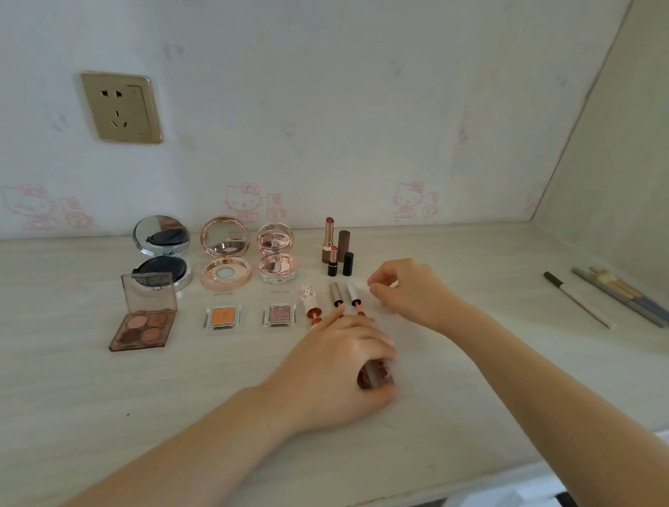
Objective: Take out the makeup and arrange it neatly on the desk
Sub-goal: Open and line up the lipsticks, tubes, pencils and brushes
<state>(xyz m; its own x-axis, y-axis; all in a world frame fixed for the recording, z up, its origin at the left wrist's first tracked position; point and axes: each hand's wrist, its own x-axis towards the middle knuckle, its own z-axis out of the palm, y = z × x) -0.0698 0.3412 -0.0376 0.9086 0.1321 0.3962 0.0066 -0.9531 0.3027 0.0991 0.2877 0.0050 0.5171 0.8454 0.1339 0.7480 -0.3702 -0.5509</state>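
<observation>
Pink-gold compacts — two — beside three eyeshadows, two lipsticks.

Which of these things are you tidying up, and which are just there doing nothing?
Being tidied: compacts, eyeshadow palette, little eyeshadow pans, lipsticks, lip gloss wands, the tube in the left hand, pencils. The right hand pinches something I cannot make out.

Just there: wall socket, cat stickers, desk.

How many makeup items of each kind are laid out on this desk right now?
Round open compacts: 3
Eyeshadow palettes and pans: 3
Open bullet lipsticks: 2
Lip gloss wands: 3
Pencils at the right: about 3
Total: about 14, apart from whatever the hands cover.
</observation>
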